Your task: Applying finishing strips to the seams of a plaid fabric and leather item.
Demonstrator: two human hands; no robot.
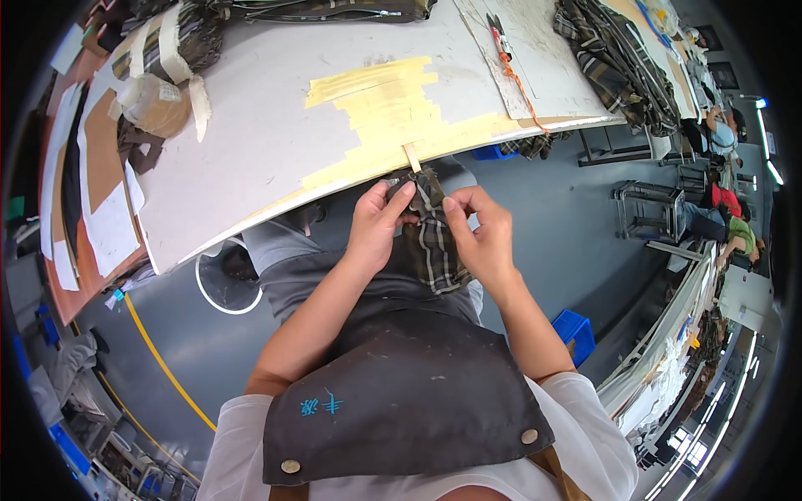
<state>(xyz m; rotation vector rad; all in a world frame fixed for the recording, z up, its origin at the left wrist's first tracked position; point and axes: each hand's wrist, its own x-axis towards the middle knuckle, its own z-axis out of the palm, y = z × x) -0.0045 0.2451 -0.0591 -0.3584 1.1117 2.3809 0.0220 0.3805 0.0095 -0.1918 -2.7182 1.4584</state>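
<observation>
A piece of dark plaid cloth (434, 242) hangs between my hands, just off the near edge of the table (242, 125). My left hand (380, 221) pinches its upper left part between thumb and fingers. On its right edge, my right hand (482, 230) grips the cloth with thumb and bent fingers. A narrow light-coloured strip (412, 157) reaches from the table edge down to the top of the cloth. Yellow tape (384, 108) covers the tabletop just beyond. The cloth's lower end drapes over my dark apron (401, 376).
At the table's left stand a cloudy plastic jar (154, 104) and a bundle of plaid cloth (196, 50). Small scissors (499, 37) with an orange cord lie at the far right, near a plaid garment pile (622, 63). A blue crate (573, 336) sits on the floor.
</observation>
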